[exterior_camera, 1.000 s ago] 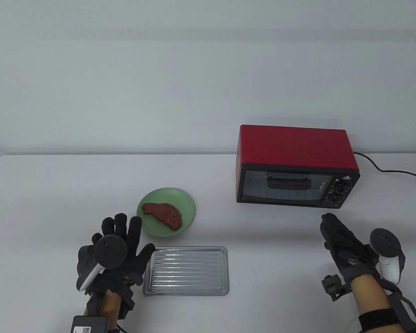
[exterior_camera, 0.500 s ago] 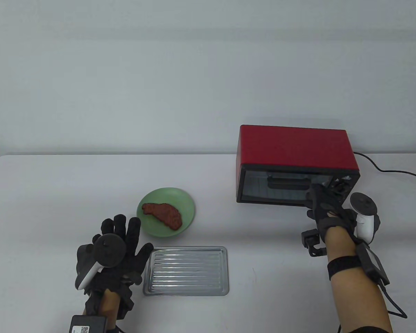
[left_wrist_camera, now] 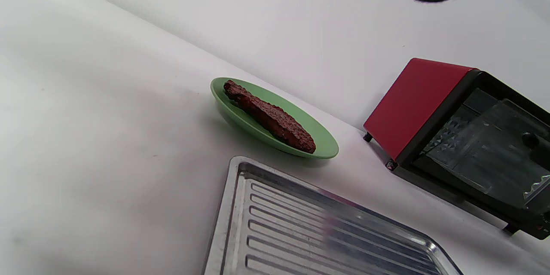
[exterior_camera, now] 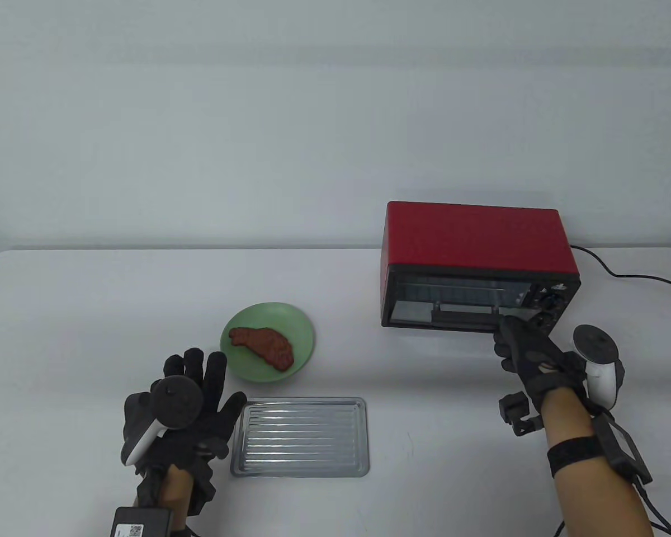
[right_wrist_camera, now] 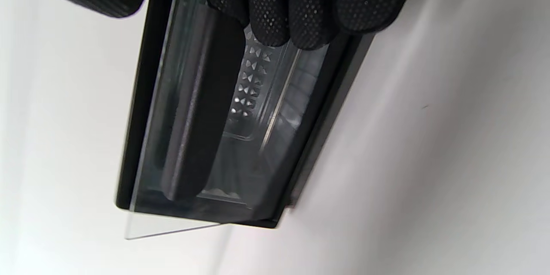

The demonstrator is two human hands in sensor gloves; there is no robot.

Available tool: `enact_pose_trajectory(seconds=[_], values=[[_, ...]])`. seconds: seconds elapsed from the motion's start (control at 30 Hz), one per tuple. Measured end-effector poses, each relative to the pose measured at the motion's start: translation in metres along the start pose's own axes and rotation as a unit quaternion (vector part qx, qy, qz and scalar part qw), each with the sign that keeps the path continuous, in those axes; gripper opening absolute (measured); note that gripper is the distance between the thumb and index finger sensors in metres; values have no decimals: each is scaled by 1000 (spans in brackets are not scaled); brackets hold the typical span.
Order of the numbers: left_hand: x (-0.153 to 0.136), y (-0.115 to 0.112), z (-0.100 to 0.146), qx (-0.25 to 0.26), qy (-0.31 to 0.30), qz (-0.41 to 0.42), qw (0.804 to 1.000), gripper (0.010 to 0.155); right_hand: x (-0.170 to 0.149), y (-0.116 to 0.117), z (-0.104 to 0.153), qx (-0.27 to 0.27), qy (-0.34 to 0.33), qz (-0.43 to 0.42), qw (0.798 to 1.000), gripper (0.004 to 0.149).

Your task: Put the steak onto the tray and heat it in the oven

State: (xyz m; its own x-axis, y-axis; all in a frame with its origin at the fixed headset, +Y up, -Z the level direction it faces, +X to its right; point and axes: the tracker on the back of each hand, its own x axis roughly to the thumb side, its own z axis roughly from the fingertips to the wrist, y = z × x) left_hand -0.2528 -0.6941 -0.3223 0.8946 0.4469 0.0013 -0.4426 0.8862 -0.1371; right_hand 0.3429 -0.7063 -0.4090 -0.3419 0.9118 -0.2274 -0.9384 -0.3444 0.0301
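Observation:
A brown steak point(exterior_camera: 263, 347) lies on a green plate point(exterior_camera: 305, 330), seen too in the left wrist view as steak point(left_wrist_camera: 270, 116) on plate point(left_wrist_camera: 258, 131). In front of the plate sits a ribbed metal tray point(exterior_camera: 300, 436), with nothing on it. My left hand point(exterior_camera: 193, 391) lies flat with spread fingers just left of the tray. The red oven point(exterior_camera: 475, 235) stands at the right. My right hand point(exterior_camera: 523, 347) grips the right end of the oven door handle point(exterior_camera: 464, 316); its fingers point(right_wrist_camera: 300, 4) curl over the handle point(right_wrist_camera: 197, 107). The glass door is tilted partway down.
A black power cable point(exterior_camera: 620, 274) runs from the oven's back to the table's right edge. White table point(exterior_camera: 89, 313) stretches left of the plate and between the tray and the oven. The oven's knobs point(exterior_camera: 553, 305) sit beside my right hand.
My right hand rose from the table to the oven door, took the handle and pulled it down and toward me, tilting the door partway. The left hand has stayed still.

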Motion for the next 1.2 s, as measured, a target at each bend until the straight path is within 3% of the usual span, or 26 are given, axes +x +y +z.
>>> enact_pose_trajectory(seconds=[0.23, 0.63, 0.9, 1.2], values=[[2, -1, 0, -9, 1, -3, 1000, 82, -13, 11, 26, 2, -9, 106, 994, 73], [5, -4, 2, -20, -4, -9, 1000, 82, -43, 45, 46, 41, 9, 327, 944, 87], [7, -6, 4, -27, -7, -13, 1000, 81, -61, 55, 37, 92, 73, 338, 934, 86], [10, -5, -2, -25, -10, -17, 999, 81, -37, 40, 41, 123, 72, 398, 906, 73]])
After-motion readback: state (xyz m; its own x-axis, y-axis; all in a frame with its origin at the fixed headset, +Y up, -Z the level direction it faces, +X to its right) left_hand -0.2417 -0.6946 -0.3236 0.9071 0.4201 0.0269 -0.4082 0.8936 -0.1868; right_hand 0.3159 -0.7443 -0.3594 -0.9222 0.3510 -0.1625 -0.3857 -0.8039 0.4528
